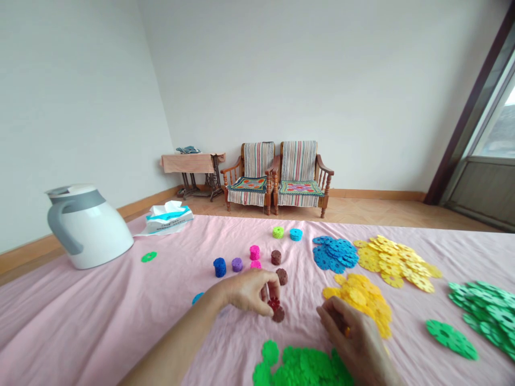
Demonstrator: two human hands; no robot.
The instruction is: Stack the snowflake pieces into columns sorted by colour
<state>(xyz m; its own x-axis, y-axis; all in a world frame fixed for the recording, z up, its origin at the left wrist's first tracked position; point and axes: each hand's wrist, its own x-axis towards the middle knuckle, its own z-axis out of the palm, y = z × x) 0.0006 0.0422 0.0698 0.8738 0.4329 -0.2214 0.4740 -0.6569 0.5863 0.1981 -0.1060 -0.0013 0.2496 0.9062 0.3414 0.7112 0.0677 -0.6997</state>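
Observation:
My left hand (255, 292) reaches over the cloth, its thumb and fingers closed around a dark red notched plastic disc (274, 303). Right beside that disc lies a brown disc (278, 315), and two brown stacks (276, 257) stand farther back. My right hand (354, 332) hovers between the orange-yellow disc pile (364, 295) and the bright green pile (301, 367). Its fingers are curled together; a bit of orange shows by them, and I cannot tell whether it is held. Beyond my left hand are pink (255, 252), purple (237, 264) and dark blue (219, 267) stacks.
Blue (335, 253), yellow (396, 260) and green (488, 311) disc piles spread to the right. Lime (278, 232) and light blue (296, 234) stacks stand farther back. A white jug (96, 230) and tissue pack (169, 217) are at the left, on the pink cloth (100, 316).

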